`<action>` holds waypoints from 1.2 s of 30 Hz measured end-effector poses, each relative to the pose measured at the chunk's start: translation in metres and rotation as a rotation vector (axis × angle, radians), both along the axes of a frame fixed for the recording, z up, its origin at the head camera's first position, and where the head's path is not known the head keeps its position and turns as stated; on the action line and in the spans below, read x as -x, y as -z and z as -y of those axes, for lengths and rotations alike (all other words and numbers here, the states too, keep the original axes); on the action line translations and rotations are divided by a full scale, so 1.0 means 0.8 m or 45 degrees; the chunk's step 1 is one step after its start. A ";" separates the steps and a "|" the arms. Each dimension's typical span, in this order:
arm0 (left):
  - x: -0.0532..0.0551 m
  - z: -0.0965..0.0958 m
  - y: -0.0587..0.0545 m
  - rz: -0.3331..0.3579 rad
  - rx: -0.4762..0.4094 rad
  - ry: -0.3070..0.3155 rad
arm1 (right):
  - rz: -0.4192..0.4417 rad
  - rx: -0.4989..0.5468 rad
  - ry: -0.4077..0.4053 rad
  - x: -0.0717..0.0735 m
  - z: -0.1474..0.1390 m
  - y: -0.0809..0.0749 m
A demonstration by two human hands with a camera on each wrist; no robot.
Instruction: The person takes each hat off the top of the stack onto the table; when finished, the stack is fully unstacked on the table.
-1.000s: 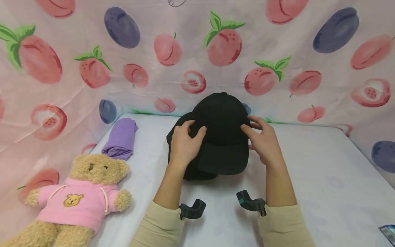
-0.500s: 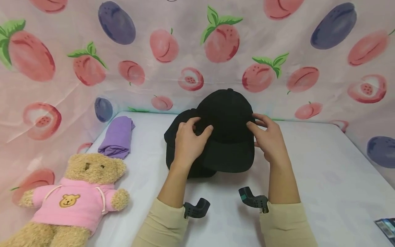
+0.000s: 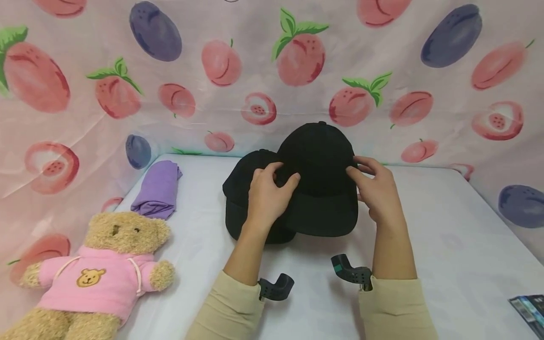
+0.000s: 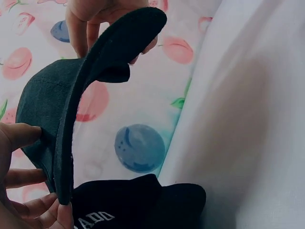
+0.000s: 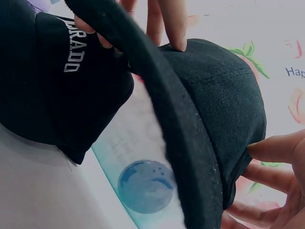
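Note:
A black baseball cap [image 3: 320, 160] is held up between my two hands, its brim facing me and tipped downward. My left hand [image 3: 267, 196] pinches the cap's left edge between thumb and fingers, while my right hand [image 3: 378, 189] pinches the opposite edge. In the left wrist view the cap [image 4: 43, 100] appears side-on, clear of the bed. Behind and left of it sits a second black cap [image 3: 240, 182], partly hidden by my left hand and the held cap. White letters [image 5: 75, 55] on that second cap show in the right wrist view.
A teddy bear [image 3: 95, 278] in a pink hoodie lies at the left. Beyond it is a folded purple cloth [image 3: 158, 189]. Part of a dark, glossy packet [image 3: 529, 309] shows at the lower right. Fruit-print fabric [image 3: 297, 104] walls the white surface [image 3: 446, 226] at the back and sides.
Both hands have carried the held cap slightly to the right, uncovering more of the second cap. The view has shifted a little; the bear and purple cloth keep their places.

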State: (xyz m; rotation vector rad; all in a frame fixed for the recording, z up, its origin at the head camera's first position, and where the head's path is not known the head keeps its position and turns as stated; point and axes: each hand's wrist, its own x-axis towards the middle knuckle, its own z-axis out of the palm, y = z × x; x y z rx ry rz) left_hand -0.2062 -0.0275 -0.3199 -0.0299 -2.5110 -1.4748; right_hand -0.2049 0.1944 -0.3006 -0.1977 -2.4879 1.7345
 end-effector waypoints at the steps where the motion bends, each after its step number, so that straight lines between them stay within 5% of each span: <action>1: 0.000 -0.001 0.000 0.001 0.002 0.000 | -0.002 -0.001 0.003 0.000 -0.001 0.000; 36: 0.001 -0.050 0.002 0.043 -0.036 0.120 | -0.013 -0.036 0.131 -0.014 -0.041 -0.004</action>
